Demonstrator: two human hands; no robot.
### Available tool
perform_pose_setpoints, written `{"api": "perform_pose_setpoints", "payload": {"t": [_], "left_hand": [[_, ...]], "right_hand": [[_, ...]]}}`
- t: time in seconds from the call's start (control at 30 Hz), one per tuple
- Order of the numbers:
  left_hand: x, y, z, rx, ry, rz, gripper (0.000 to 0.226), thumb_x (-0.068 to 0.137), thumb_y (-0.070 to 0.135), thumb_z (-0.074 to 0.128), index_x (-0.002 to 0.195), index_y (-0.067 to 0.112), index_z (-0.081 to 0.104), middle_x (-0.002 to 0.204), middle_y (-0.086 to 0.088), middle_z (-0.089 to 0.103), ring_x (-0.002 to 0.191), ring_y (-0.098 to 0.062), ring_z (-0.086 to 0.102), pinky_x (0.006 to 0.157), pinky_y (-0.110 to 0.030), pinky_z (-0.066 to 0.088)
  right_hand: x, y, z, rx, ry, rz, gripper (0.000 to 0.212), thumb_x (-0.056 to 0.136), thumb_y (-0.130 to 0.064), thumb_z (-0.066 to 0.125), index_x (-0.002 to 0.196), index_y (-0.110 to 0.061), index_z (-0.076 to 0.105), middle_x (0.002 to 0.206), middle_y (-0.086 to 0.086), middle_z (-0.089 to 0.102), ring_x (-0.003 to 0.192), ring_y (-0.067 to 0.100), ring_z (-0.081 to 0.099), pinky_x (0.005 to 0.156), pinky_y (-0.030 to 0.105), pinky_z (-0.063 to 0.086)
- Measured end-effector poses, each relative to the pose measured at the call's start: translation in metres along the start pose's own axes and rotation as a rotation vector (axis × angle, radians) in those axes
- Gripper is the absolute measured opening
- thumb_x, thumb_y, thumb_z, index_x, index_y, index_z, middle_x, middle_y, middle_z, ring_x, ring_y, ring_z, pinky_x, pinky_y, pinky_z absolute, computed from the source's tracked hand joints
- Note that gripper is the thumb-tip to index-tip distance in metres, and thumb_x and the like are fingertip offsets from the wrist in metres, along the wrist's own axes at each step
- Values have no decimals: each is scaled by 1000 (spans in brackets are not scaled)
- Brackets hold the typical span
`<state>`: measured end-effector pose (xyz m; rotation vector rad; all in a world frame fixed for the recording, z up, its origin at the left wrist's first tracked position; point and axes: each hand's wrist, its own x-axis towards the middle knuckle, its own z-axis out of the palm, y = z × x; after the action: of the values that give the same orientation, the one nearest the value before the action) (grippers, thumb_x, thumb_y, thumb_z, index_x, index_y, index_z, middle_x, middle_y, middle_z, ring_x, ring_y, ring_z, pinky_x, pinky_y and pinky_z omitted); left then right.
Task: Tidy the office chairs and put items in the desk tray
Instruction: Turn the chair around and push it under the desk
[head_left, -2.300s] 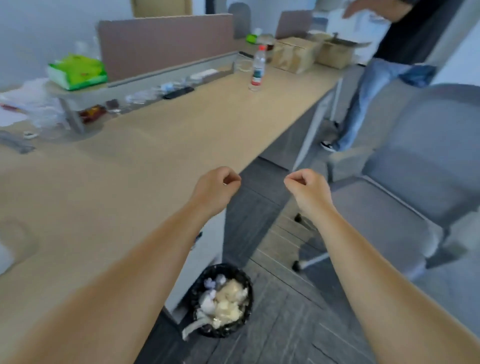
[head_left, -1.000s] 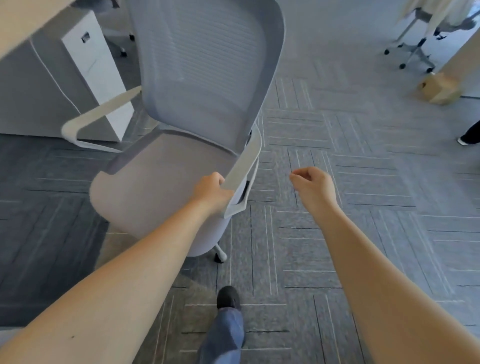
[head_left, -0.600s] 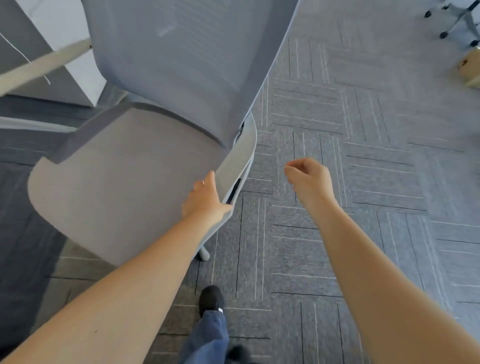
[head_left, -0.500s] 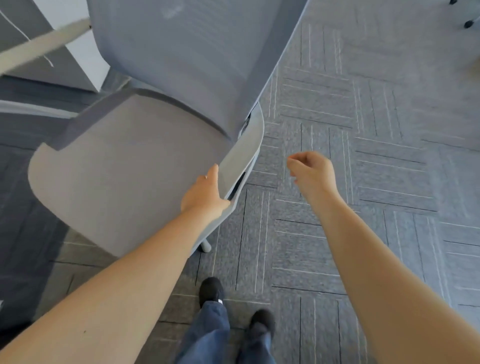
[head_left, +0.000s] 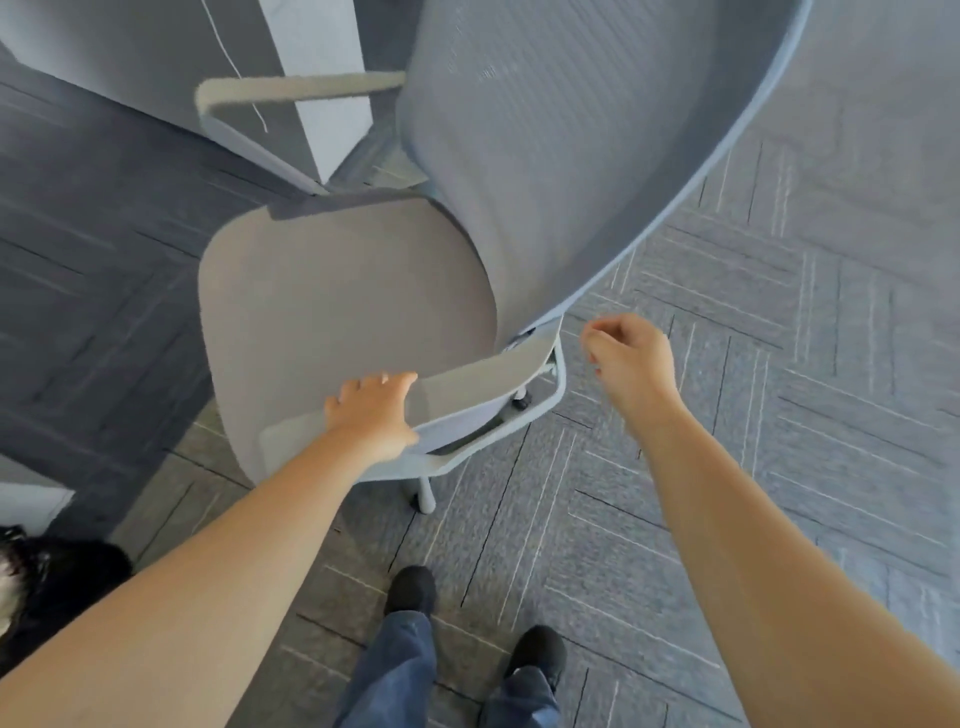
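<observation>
I have my left hand (head_left: 371, 415) laid over the near armrest (head_left: 467, 387) of the grey office chair (head_left: 343, 317), fingers curled over its inner edge and the thumb underneath, so I read it as gripping that armrest. My right hand (head_left: 631, 358) hangs free just beside the rear corner of the chair, loosely clenched and holding nothing. The chair stands on the carpet-tile floor (head_left: 779, 415) directly in front of my feet, its seat facing away toward the grey cabinet (head_left: 156, 62), with the mesh backrest (head_left: 571, 145) rising to my right and the far armrest (head_left: 291, 88) close to that cabinet. I judge this chair to be moderately heavy but easy to shift, since a caster (head_left: 426, 501) shows below the seat and it should roll and not need lifting; carpet will add drag, so I expect a steady push, not a flick. The armrest looks like stiff plastic and gives a firm handle, though pushing from one side alone will tend to swivel the seat. The mesh back looks springy and would flex under my palm, so its solid outer frame is the better second hold for my right hand. A dark waste bin (head_left: 47, 582) sits at the lower left, near enough that I would watch the base as it turns.
</observation>
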<state>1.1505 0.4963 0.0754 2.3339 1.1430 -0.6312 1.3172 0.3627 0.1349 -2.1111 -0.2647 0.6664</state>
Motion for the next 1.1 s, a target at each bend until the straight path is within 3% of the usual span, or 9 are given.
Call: {"api": "perform_pose_setpoints", "payload": {"t": [0.23, 0.37, 0.43, 0.5, 0.57, 0.63, 0.8, 0.93, 1.1], "left_hand": [[-53, 78, -66, -712, 259, 119, 49, 92, 35, 44, 135, 12, 40, 145, -7, 41, 132, -25, 39, 100, -34, 35], [-95, 129, -111, -1033, 460, 230, 30, 95, 37, 35, 91, 16, 56, 95, -12, 57, 100, -26, 51, 88, -38, 37], [-113, 149, -128, -1154, 499, 305, 26, 94, 40, 35, 99, 20, 51, 103, -8, 54, 102, -21, 49, 98, -42, 39], [-129, 168, -141, -1148, 523, 339, 47, 89, 48, 40, 119, 14, 51, 118, -8, 56, 113, -24, 51, 102, -41, 40], [-139, 184, -147, -1006, 593, 332, 55, 86, 49, 46, 121, 7, 50, 101, -10, 58, 97, -26, 55, 86, -33, 44], [-146, 192, -148, -887, 674, 293, 47, 86, 41, 52, 117, 5, 50, 90, -6, 57, 85, -24, 54, 73, -34, 42], [-151, 180, -146, -568, 811, 160, 32, 90, 20, 50, 119, 6, 50, 115, -13, 62, 108, -32, 54, 81, -33, 39], [-162, 155, -145, -571, 775, 164, 30, 90, 17, 51, 116, 3, 49, 103, -10, 56, 93, -23, 49, 70, -23, 26], [-180, 108, -159, -616, 564, 148, 26, 85, 9, 54, 111, 12, 50, 107, -5, 53, 98, -20, 50, 81, -27, 33]], "right_hand": [[-6, -28, -68, -10, 28, -58, 20, 88, -11, 48, 104, -8, 60, 70, -4, 54, 59, 10, 48, 57, 26, 41], [-14, -49, -111, 7, 22, -118, 25, 89, -10, 46, 109, -7, 60, 74, -4, 55, 66, 15, 51, 57, 25, 42], [-21, -61, -126, 18, 3, -165, 24, 89, -10, 46, 108, -7, 60, 73, -4, 54, 63, 14, 50, 54, 24, 40], [-28, -71, -136, 26, -18, -211, 23, 89, -11, 46, 107, -6, 60, 71, -4, 52, 62, 12, 48, 53, 23, 40], [-34, -80, -143, 29, -34, -252, 23, 89, -12, 46, 106, -6, 60, 70, -5, 51, 65, 13, 49, 52, 22, 39], [-40, -87, -148, 34, -50, -282, 21, 89, -12, 46, 105, -8, 60, 69, -5, 51, 65, 14, 49, 50, 22, 37], [-45, -98, -154, 40, -81, -341, 20, 89, -11, 45, 104, -11, 59, 71, -5, 51, 58, 9, 46, 48, 22, 37], [-46, -107, -152, 20, -85, -394, 23, 88, -12, 44, 106, -10, 58, 75, -5, 53, 63, 10, 47, 52, 23, 37], [-46, -133, -142, -34, -66, -506, 35, 88, -15, 48, 122, -11, 48, 109, 0, 51, 94, 17, 50, 74, 31, 41]]}}
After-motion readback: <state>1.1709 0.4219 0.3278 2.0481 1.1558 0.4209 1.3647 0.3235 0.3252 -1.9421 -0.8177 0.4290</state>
